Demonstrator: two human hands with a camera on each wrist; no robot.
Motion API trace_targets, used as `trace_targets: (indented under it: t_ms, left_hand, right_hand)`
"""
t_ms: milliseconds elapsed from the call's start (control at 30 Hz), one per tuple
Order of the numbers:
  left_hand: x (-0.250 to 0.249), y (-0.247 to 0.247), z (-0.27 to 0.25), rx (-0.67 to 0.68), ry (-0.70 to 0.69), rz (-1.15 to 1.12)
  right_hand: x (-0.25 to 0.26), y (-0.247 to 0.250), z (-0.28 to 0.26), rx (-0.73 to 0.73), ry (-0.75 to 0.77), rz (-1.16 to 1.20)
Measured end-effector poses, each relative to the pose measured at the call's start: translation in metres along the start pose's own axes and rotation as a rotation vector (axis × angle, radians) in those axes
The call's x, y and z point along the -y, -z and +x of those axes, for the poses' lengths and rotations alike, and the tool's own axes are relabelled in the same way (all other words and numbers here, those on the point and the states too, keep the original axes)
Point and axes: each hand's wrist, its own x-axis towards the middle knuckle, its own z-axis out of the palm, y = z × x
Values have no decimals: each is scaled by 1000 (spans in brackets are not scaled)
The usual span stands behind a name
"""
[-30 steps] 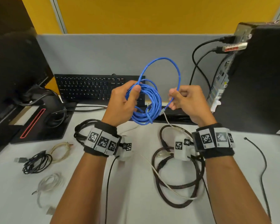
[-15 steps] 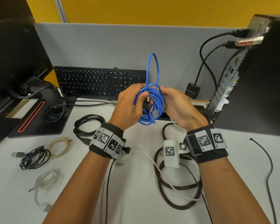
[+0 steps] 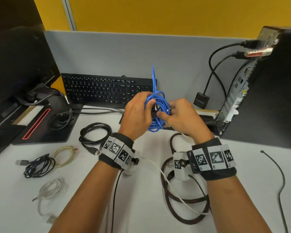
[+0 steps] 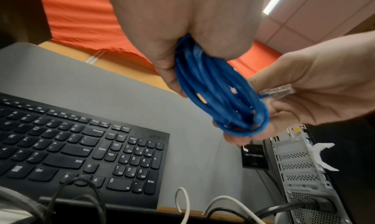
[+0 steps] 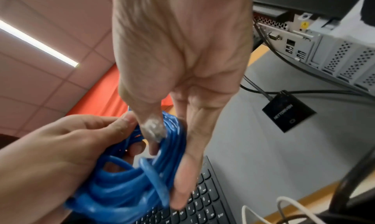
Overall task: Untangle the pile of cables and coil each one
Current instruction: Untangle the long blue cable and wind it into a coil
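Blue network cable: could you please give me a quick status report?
Left hand grips the coiled blue network cable. Right hand pinches its clear plug. Brown braided cable uncoiled below.

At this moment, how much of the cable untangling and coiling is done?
Done: four small coils lie on the left of the desk, black round, beige, dark navy and white.

In hand: the left hand grips the coiled blue network cable; the right hand pinches its clear plug.

Left: the brown braided cable crossed by a thin white cable, and a loose dark cable.
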Motion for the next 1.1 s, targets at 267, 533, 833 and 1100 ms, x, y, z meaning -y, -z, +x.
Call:
trace_targets:
  t_ms: [267, 533, 833, 1100]
  left_hand:
    - [14, 23, 9, -179, 146, 95]
    - [29, 44, 7, -175, 338, 29]
    - [16, 38, 4, 287, 441, -41]
    - [-6, 23, 2, 400, 239, 165]
  right_hand:
    - [-22, 33, -4, -121, -37, -58]
    - [-32, 57, -6, -752, 251, -168]
    - [-13, 52, -15, -1047, 439, -163]
    - [8, 52, -22, -1038, 534, -130]
